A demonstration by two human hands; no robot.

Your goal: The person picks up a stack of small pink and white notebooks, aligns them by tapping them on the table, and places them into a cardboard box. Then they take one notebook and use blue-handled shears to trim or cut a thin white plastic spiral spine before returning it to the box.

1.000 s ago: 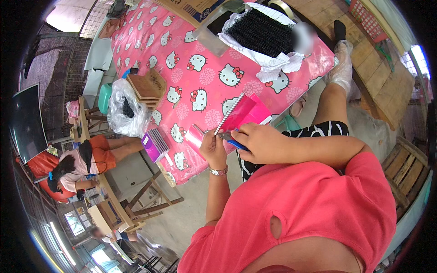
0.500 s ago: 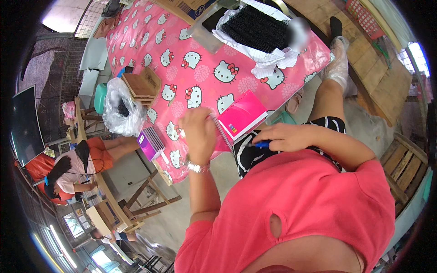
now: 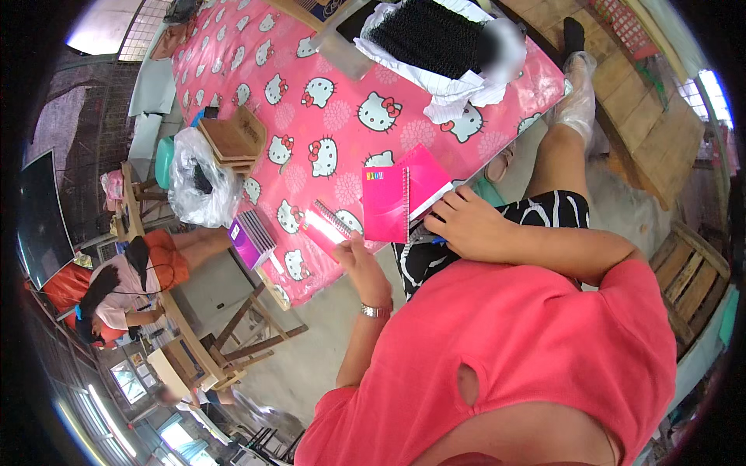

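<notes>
A pink spiral notebook [image 3: 325, 233] with a glossy glare tilts over the table's near edge, pinched at its lower corner by my left hand [image 3: 362, 268]. Beside it, a second pink spiral notebook [image 3: 381, 210] lies partly over another pink notebook [image 3: 429, 177], whose white page edge faces me. My right hand [image 3: 474, 225] rests by that page edge, its fingers curled. Under them shows a small bit of a blue pen [image 3: 439, 240]; the rest of it is hidden by the hand.
The table [image 3: 342, 101] has a pink cartoon-cat cover. On it are a purple-covered notebook stack [image 3: 252, 239], brown wooden pieces [image 3: 233, 140], a plastic bag [image 3: 198, 182] and black mesh material [image 3: 427, 39] on white paper. Another person [image 3: 128, 283] stands at a bench on the left.
My left hand has moved down and toward me, and a notebook now shows in it. Another notebook now lies across the one by my right hand, which has shifted slightly toward the page edge.
</notes>
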